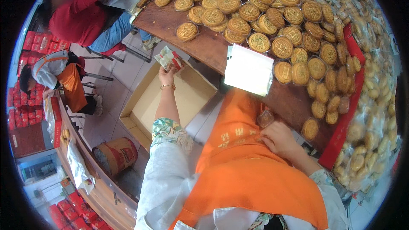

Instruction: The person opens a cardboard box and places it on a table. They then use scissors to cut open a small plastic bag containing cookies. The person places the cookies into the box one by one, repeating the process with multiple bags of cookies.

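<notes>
My left hand reaches out over an open cardboard box and grips a packet in a white and red printed wrapper. The box stands low beside the table, its inner floor largely bare. My right hand rests against my orange apron, fingers curled. Just beyond those fingers is a small brown piece in clear wrap; whether the hand holds it cannot be made out. A stack of white sheets lies at the table edge in front of me.
Many round, wrapped mooncakes cover the wooden table. Bagged pastries lie past a red strip. A person in red sits far left; another in an orange apron bends nearby. A round bin stands left.
</notes>
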Available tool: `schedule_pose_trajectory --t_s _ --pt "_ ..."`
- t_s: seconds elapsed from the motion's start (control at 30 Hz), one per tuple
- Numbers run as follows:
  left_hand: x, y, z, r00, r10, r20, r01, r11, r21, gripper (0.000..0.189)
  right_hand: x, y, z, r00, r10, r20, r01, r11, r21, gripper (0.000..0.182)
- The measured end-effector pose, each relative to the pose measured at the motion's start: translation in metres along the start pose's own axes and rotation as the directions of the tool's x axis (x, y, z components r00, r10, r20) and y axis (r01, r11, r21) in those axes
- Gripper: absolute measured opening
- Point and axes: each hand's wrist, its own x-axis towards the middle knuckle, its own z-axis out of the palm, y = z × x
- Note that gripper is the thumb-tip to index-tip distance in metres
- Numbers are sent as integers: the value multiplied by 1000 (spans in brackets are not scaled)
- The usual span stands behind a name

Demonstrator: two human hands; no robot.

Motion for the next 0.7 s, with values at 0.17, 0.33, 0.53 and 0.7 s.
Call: schedule_pose_trajectory --t_s 0.17,0.33,0.53,0.7 --pt "17 -15 4 983 76 -168 -58 992 110 37 -10 0 -3 994 100 -47 -102 994 -35 26" --pt "10 -12 8 901 258 -350 18 782 623 54 -9 4 1 988 155 -11 -155 988 -27 37" --pt "17 -26 4 936 190 -297 -66 923 380 62 -8 5 13 948 309 75 -304 950 -69 48" --pt "25 -41 -34 939 249 -237 -92 847 524 58 -15 6 13 931 356 83 -354 934 -43 48"
